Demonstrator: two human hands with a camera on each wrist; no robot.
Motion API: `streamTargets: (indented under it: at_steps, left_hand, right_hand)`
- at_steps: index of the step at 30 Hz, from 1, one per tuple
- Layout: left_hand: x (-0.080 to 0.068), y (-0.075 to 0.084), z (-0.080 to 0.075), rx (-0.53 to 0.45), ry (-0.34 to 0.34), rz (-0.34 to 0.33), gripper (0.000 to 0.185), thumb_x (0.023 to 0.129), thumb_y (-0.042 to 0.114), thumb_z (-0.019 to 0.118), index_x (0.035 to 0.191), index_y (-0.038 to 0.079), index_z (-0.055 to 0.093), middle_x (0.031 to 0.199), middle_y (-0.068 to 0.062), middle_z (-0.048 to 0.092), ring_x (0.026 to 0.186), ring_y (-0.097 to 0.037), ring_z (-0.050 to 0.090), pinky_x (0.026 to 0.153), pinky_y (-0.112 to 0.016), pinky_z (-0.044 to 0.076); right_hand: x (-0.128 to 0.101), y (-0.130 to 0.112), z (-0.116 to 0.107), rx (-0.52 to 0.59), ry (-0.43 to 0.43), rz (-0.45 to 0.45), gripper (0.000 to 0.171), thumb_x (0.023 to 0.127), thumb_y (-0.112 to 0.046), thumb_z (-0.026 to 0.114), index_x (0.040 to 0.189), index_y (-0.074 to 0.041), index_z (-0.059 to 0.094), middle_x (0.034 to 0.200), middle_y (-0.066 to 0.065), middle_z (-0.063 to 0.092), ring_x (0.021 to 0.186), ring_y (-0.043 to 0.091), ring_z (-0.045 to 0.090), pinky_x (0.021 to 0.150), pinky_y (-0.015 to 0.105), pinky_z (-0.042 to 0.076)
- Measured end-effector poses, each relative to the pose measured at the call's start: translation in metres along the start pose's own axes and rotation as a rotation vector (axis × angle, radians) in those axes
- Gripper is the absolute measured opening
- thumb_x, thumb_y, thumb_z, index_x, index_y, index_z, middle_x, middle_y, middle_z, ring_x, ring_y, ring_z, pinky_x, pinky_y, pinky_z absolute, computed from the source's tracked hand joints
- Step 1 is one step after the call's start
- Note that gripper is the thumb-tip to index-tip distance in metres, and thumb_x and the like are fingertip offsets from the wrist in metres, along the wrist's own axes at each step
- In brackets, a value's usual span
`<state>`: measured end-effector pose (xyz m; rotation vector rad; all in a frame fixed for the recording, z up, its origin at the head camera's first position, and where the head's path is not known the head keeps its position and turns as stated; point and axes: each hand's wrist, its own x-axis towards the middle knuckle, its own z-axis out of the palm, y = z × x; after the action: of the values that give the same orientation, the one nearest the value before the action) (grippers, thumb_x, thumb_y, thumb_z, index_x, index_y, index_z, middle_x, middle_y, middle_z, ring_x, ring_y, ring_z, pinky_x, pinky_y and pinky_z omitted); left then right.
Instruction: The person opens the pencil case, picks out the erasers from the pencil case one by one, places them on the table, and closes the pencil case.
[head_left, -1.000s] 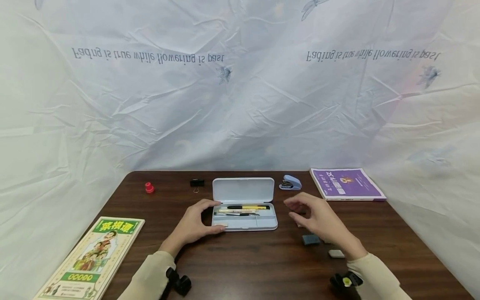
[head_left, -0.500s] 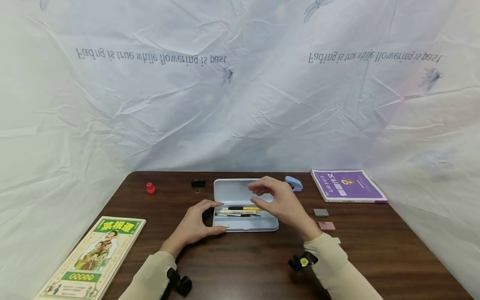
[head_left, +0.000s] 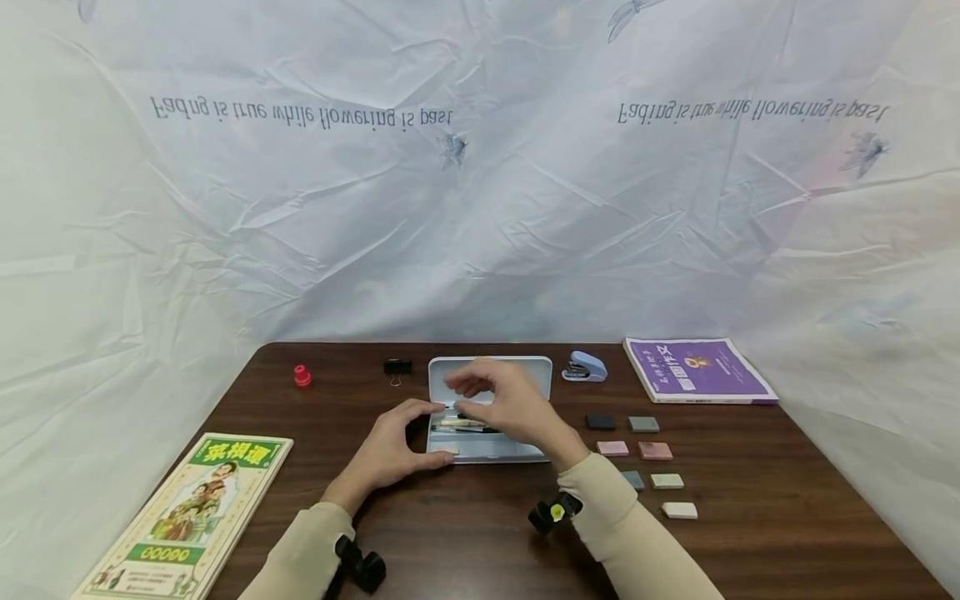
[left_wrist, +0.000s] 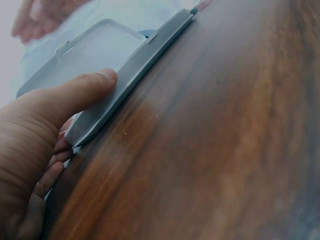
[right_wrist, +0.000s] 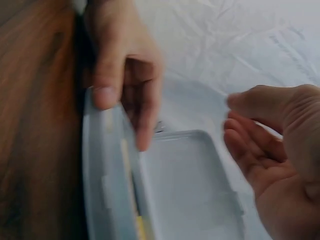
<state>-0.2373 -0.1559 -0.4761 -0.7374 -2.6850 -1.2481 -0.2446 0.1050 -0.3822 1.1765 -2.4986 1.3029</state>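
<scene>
A light blue pencil case [head_left: 487, 451] lies with its lid raised at the middle of the table. Several pens [head_left: 457, 423] rest in its rear compartment, partly covered by my right hand. My left hand [head_left: 386, 448] grips the case's left end, its thumb on the front edge, as the left wrist view also shows. Over the case hovers my right hand [head_left: 517, 404], fingers loosely bent. In the right wrist view no object shows between the thumb and fingers [right_wrist: 245, 145] of that hand. Several small rectangular blocks, such as a pink block [head_left: 612, 448], sit to the right.
Behind the case are a black binder clip [head_left: 397, 367] and a light blue stapler [head_left: 584, 367]. A small red object [head_left: 302, 376] stands at the back left. A purple book [head_left: 697, 371] lies back right, a green-and-cream book [head_left: 187, 517] front left.
My right hand has moved left from beside the blocks to over the pencil case, uncovering the blocks. My left hand keeps its grip on the case.
</scene>
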Motion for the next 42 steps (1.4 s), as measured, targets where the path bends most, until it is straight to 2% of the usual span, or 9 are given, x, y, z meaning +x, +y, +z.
streamTargets:
  at_steps: [6,12,23,32,38,42]
  left_hand:
    - [0.0,-0.001,0.0,-0.007,0.006,0.019,0.081,0.086,0.057,0.095,0.152,0.019,0.068,0.149,0.003,0.067,0.142,-0.028,0.063,0.118,-0.059,0.051]
    - [0.0,-0.001,0.001,-0.007,0.007,0.02,0.08,0.086,0.054,0.097,0.152,0.019,0.069,0.148,0.004,0.068,0.142,-0.028,0.063,0.117,-0.058,0.052]
    - [0.0,-0.001,0.0,0.0,0.012,0.026,0.078,0.086,0.053,0.097,0.151,0.019,0.069,0.149,0.002,0.068,0.141,-0.029,0.064,0.115,-0.059,0.052]
    - [0.0,0.0,-0.002,0.0,0.021,0.037,0.077,0.086,0.047,0.098,0.151,0.016,0.069,0.148,0.0,0.068,0.139,-0.029,0.065,0.114,-0.058,0.054]
    - [0.0,0.001,-0.002,0.007,0.02,0.043,0.077,0.087,0.045,0.098,0.151,0.015,0.069,0.148,0.0,0.068,0.139,-0.029,0.065,0.114,-0.058,0.054]
    - [0.0,0.001,-0.001,0.002,0.007,0.028,0.078,0.086,0.047,0.098,0.152,0.017,0.068,0.149,0.001,0.068,0.14,-0.029,0.064,0.114,-0.058,0.054]
  right_hand:
    - [-0.002,0.012,0.014,-0.045,-0.219,0.076,0.019,0.104,-0.004,0.079,0.122,-0.006,0.083,0.111,0.003,0.082,0.096,0.008,0.075,0.085,0.026,0.062]
    - [-0.001,0.022,0.026,-0.046,-0.302,0.064,0.016,0.099,0.005,0.08,0.111,-0.004,0.085,0.104,0.007,0.083,0.09,0.003,0.074,0.083,0.021,0.062]
    - [-0.001,0.022,0.033,-0.096,-0.312,0.023,0.018,0.099,0.004,0.081,0.105,-0.011,0.087,0.101,-0.001,0.084,0.092,0.002,0.075,0.084,0.02,0.061]
    - [0.002,0.007,0.035,-0.281,-0.296,0.036,0.014,0.101,-0.005,0.082,0.096,-0.017,0.089,0.093,-0.008,0.083,0.084,0.001,0.069,0.081,0.023,0.057]
    - [0.002,0.003,0.037,-0.321,-0.307,0.07,0.012,0.102,-0.008,0.083,0.096,-0.017,0.088,0.091,-0.009,0.081,0.081,0.001,0.068,0.078,0.022,0.057]
    - [0.001,0.003,0.036,-0.319,-0.299,0.097,0.013,0.098,-0.001,0.082,0.105,-0.012,0.085,0.094,-0.002,0.079,0.081,0.004,0.067,0.075,0.023,0.057]
